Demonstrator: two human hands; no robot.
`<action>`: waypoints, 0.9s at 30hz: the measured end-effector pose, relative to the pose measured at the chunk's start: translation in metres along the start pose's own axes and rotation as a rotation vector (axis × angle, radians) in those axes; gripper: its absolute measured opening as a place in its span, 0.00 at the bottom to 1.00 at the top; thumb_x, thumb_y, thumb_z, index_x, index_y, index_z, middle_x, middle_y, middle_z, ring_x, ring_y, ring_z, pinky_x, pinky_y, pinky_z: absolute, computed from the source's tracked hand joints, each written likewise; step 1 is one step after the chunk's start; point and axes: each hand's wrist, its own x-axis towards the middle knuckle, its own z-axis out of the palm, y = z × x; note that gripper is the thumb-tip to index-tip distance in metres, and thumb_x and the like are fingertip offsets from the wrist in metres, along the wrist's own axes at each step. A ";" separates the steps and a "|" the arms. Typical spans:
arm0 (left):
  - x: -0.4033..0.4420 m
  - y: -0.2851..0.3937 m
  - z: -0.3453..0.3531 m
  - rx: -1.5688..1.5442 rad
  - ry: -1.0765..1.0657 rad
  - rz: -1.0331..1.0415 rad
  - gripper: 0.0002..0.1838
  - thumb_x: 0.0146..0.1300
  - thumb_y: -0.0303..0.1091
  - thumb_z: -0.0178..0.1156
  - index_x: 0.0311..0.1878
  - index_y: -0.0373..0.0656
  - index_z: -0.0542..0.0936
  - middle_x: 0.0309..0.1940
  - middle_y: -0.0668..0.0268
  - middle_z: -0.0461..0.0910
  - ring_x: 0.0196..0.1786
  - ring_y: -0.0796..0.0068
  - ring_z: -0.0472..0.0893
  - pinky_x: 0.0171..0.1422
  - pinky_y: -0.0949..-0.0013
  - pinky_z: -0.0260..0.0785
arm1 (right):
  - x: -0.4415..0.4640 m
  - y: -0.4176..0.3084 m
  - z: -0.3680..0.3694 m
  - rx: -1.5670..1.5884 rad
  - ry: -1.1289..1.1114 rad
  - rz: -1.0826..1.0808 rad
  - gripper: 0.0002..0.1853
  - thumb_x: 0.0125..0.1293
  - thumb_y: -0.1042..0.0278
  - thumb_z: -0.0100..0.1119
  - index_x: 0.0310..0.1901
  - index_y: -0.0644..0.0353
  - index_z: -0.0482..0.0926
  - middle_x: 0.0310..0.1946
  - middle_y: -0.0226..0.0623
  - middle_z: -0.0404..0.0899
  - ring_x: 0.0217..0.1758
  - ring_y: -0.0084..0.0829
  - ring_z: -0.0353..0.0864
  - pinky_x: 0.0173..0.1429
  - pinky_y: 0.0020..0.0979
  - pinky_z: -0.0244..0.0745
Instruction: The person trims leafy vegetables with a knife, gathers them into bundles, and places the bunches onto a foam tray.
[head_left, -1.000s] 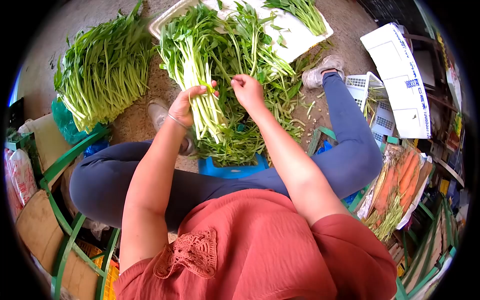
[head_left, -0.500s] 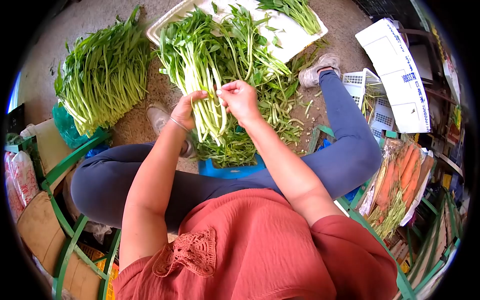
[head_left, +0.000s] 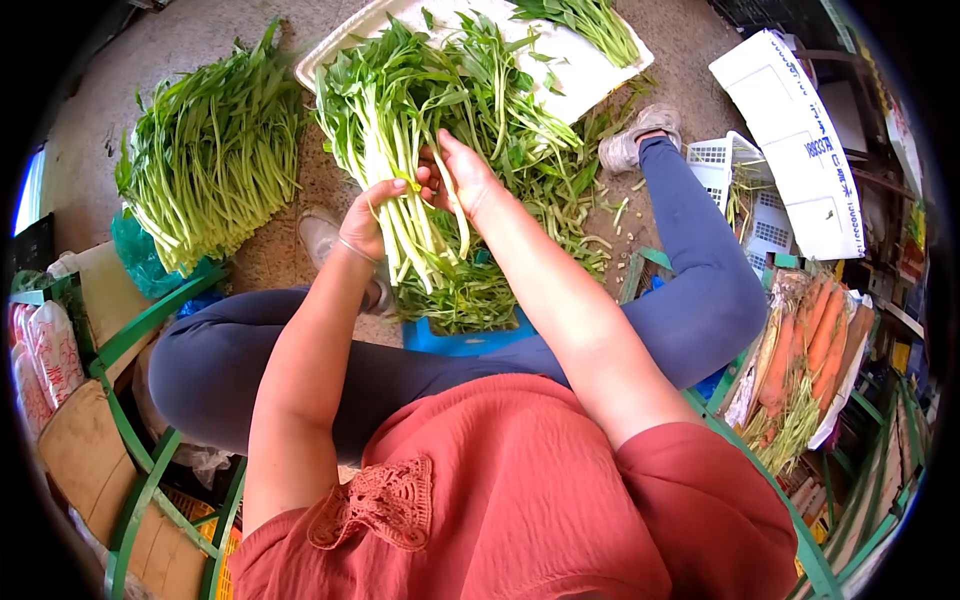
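Observation:
My left hand [head_left: 368, 216], with a bracelet at the wrist, is closed around the stems of a bunch of water spinach [head_left: 385, 135]. The leaves point away from me and the pale cut ends hang towards my lap. On the bunch's right side my right hand [head_left: 463, 175] has its fingers curled behind a loose stalk [head_left: 453, 195], which lies along the palm. Below the hands is a heap of trimmed leaves and stems [head_left: 465, 305] over a blue stool or crate [head_left: 450, 340]. More loose water spinach [head_left: 500, 90] lies just beyond my right hand.
A large stack of water spinach [head_left: 215, 150] stands on the floor at left. At the top is a white foam tray [head_left: 570, 85] with another bunch. To the right are a white basket [head_left: 712, 165], a white box with blue print [head_left: 790, 150] and carrots [head_left: 820, 335]. Green metal frames [head_left: 135, 500] flank me.
My right hand has moved up and turned from a pinch at the bunch's edge to curling around a stalk on its right side. My left hand keeps its grip.

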 end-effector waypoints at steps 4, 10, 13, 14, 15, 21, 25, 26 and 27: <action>0.002 -0.003 -0.002 -0.012 -0.045 0.037 0.22 0.51 0.30 0.53 0.50 0.34 0.69 0.40 0.60 0.76 0.40 0.68 0.77 0.45 0.63 0.73 | 0.001 0.002 -0.007 0.222 -0.249 0.082 0.21 0.64 0.45 0.36 0.32 0.54 0.73 0.21 0.33 0.74 0.16 0.25 0.70 0.18 0.26 0.67; 0.010 -0.006 -0.020 0.032 0.002 -0.084 0.24 0.52 0.33 0.55 0.53 0.34 0.67 0.45 0.56 0.75 0.45 0.66 0.77 0.47 0.65 0.72 | 0.002 0.008 0.013 0.066 0.064 -0.091 0.10 0.62 0.60 0.46 0.36 0.56 0.75 0.26 0.36 0.78 0.23 0.28 0.75 0.27 0.25 0.70; 0.004 -0.003 -0.017 0.035 -0.017 -0.130 0.24 0.53 0.33 0.54 0.54 0.34 0.67 0.44 0.56 0.75 0.44 0.66 0.77 0.46 0.64 0.73 | 0.001 0.014 0.020 0.072 0.257 -0.209 0.07 0.60 0.65 0.52 0.34 0.58 0.75 0.26 0.35 0.77 0.22 0.26 0.74 0.23 0.24 0.68; 0.005 -0.003 -0.018 0.035 -0.018 -0.130 0.24 0.53 0.33 0.54 0.54 0.34 0.67 0.44 0.56 0.75 0.44 0.66 0.77 0.46 0.64 0.73 | 0.001 0.015 0.020 0.070 0.332 -0.284 0.06 0.58 0.67 0.56 0.32 0.60 0.76 0.25 0.33 0.77 0.21 0.24 0.72 0.21 0.23 0.66; 0.007 -0.005 -0.019 0.028 0.004 -0.126 0.24 0.53 0.33 0.54 0.54 0.34 0.67 0.44 0.56 0.75 0.43 0.66 0.78 0.46 0.65 0.73 | -0.003 0.017 0.021 0.070 0.333 -0.284 0.06 0.58 0.67 0.56 0.32 0.60 0.76 0.25 0.33 0.77 0.21 0.24 0.72 0.21 0.23 0.66; 0.009 -0.003 -0.030 0.037 0.018 -0.105 0.23 0.54 0.32 0.53 0.54 0.35 0.67 0.43 0.55 0.75 0.42 0.65 0.78 0.47 0.62 0.73 | -0.039 0.044 0.023 -0.313 0.433 -0.606 0.06 0.55 0.70 0.59 0.32 0.63 0.77 0.21 0.27 0.73 0.19 0.16 0.66 0.21 0.17 0.59; 0.002 -0.001 -0.012 0.036 -0.079 -0.080 0.22 0.54 0.32 0.52 0.53 0.35 0.67 0.43 0.54 0.75 0.44 0.64 0.77 0.48 0.58 0.72 | -0.062 0.057 0.024 -0.335 0.355 -0.586 0.07 0.55 0.70 0.59 0.33 0.64 0.78 0.21 0.27 0.75 0.22 0.16 0.69 0.25 0.16 0.63; 0.004 -0.001 -0.013 0.013 -0.063 -0.115 0.19 0.53 0.31 0.53 0.50 0.37 0.69 0.42 0.54 0.75 0.44 0.63 0.76 0.47 0.57 0.72 | -0.061 0.061 0.019 -0.311 0.301 -0.589 0.06 0.56 0.71 0.59 0.31 0.64 0.78 0.22 0.28 0.76 0.23 0.15 0.70 0.25 0.16 0.64; 0.006 -0.001 -0.014 0.015 -0.063 -0.115 0.19 0.53 0.31 0.53 0.50 0.37 0.69 0.42 0.54 0.75 0.44 0.63 0.76 0.47 0.57 0.72 | -0.060 0.067 0.010 -0.309 0.300 -0.590 0.06 0.56 0.71 0.59 0.31 0.64 0.78 0.22 0.28 0.76 0.23 0.15 0.70 0.25 0.16 0.64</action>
